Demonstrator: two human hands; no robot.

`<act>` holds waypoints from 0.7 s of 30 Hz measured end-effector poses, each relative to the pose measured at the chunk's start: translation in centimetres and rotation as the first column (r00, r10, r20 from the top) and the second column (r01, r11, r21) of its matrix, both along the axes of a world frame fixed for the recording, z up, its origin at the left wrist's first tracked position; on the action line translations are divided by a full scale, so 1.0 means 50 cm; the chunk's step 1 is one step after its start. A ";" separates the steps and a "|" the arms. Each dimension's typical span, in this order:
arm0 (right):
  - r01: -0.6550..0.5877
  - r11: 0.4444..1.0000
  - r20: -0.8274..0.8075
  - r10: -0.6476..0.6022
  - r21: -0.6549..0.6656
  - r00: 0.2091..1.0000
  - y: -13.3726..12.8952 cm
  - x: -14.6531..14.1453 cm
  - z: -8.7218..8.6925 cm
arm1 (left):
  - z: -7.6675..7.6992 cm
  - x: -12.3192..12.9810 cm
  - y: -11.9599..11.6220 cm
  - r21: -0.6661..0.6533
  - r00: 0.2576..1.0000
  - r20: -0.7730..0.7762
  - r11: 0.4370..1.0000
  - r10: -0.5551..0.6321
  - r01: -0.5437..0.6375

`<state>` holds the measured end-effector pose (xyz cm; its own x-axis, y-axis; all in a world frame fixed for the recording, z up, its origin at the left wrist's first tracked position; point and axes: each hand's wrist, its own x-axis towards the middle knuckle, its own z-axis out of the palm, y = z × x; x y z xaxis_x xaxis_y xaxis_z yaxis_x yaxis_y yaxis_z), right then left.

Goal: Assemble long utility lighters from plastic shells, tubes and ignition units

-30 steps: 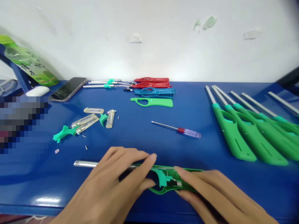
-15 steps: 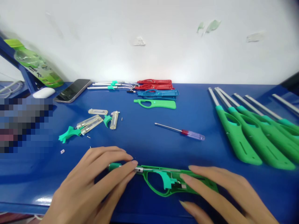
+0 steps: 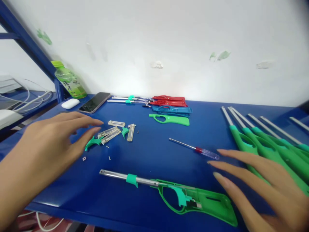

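Note:
My left hand [image 3: 54,141] hovers over the left of the table with thumb and fingers apart, holding nothing. Its fingertips are near clear fuel tanks [image 3: 111,136] and a teal trigger piece [image 3: 93,142]. Near the front edge lies an opened green lighter half-shell [image 3: 214,206], untouched. A metal tube [image 3: 114,174] with a teal collar [image 3: 131,179] extends from its left end, and a teal trigger [image 3: 181,196] sits inside it. My right hand [image 3: 263,180] is open, fingers spread, close to the purple handle of a screwdriver [image 3: 207,154].
Whole green lighters [image 3: 265,145] lie at the right. Red shells [image 3: 169,103], blue shells [image 3: 171,110] and a light green shell [image 3: 176,120] lie toward the wall. A phone [image 3: 95,102], white case [image 3: 70,103] and bottle [image 3: 70,82] stand back left; small screws [image 3: 109,158] lie loose.
Both hands have let go of the lighter half-shell. My left hand has moved left and up toward the fuel tanks; my right has shifted toward the screwdriver. The view has tilted.

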<state>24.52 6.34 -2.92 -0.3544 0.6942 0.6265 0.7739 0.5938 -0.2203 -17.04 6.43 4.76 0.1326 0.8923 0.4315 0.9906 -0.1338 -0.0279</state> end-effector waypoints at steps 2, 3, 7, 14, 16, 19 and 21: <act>-0.014 0.999 0.064 0.011 0.041 0.998 0.028 0.001 0.009 | 0.001 0.001 0.013 0.022 0.998 -0.018 0.998 -0.057 0.057; -0.013 0.997 0.102 0.005 0.073 0.995 0.040 0.002 0.011 | -0.001 0.005 0.019 0.009 0.997 -0.024 0.997 -0.073 0.073; 0.027 0.999 0.236 -0.023 -0.017 0.972 0.062 0.011 0.018 | -0.024 0.028 0.034 0.010 0.993 -0.010 0.993 -0.120 0.120; 0.082 0.993 0.216 -0.062 -0.082 0.974 0.073 0.026 0.031 | -0.069 0.065 0.046 -0.043 0.992 0.053 0.992 -0.115 0.117; 0.070 0.995 0.227 -0.054 -0.065 0.972 0.081 0.038 0.028 | -0.076 0.083 0.046 -0.055 0.995 0.039 0.994 -0.089 0.092; 0.051 0.998 0.263 -0.040 -0.037 0.964 0.090 0.052 0.025 | -0.080 0.109 0.042 -0.059 0.999 -0.037 0.998 0.001 -0.004; 0.062 0.998 0.273 -0.054 -0.022 0.961 0.090 0.052 0.030 | -0.081 0.122 0.040 -0.045 0.994 -0.101 0.998 0.040 -0.045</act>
